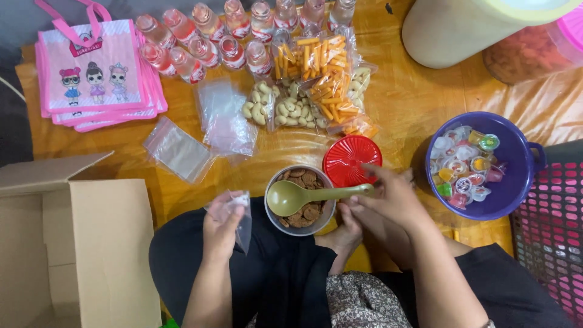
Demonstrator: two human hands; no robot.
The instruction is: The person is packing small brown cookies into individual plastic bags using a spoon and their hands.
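My left hand [223, 226] pinches a small clear plastic bag [241, 214] just left of a round tub of brown biscuits [302, 201] that rests on my lap. An olive green spoon [297, 196] lies across the tub, its bowl over the biscuits and its handle gripped in my right hand [392, 193]. The tub's red lid [351, 159] lies just behind it on the yellow-covered surface.
A purple bowl [517, 159] of small jelly cups sits right, beside a pink perforated basket [551, 237]. Packed snack bags [322, 82], small bottles [234, 33], loose clear bags [200, 130] and pink gift bags [97, 70] lie behind. An open cardboard box [67, 243] stands left.
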